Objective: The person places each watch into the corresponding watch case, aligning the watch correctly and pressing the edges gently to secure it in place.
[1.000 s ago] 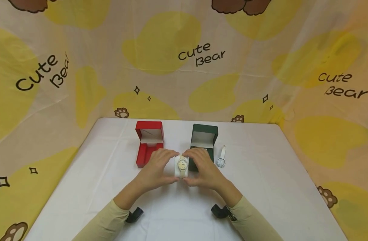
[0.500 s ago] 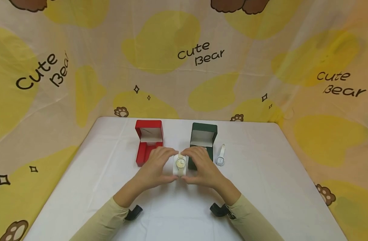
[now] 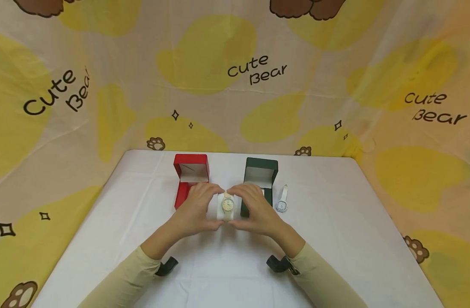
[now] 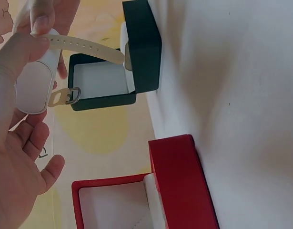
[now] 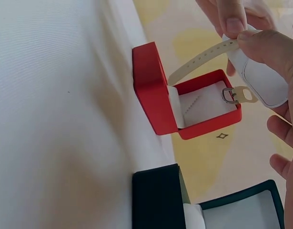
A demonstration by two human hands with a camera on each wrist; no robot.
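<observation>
Between both hands is a wristwatch [image 3: 227,204] with a cream strap and round pale dial, wrapped over a white watch cushion [image 3: 221,210]. My left hand [image 3: 194,211] holds the cushion from the left, thumb at the near end and fingers at the far end. From the other side, my right hand [image 3: 257,209] grips it likewise. In the left wrist view the strap hangs unfastened beneath the cushion, its holed end [image 4: 89,46] apart from the buckle [image 4: 74,96]. Both thumbs press close together near the holed end.
An open red watch box [image 3: 191,160] stands behind my left hand. An open dark green box [image 3: 261,163] stands behind the right, with something pale inside. To its right lies a white-strapped watch [image 3: 282,205] on the white tablecloth [image 3: 335,222]. Patterned cloth surrounds the table.
Both hands have shifted slightly left and away from the body, carrying the cream watch and cushion. The boxes and the white watch stay where they were.
</observation>
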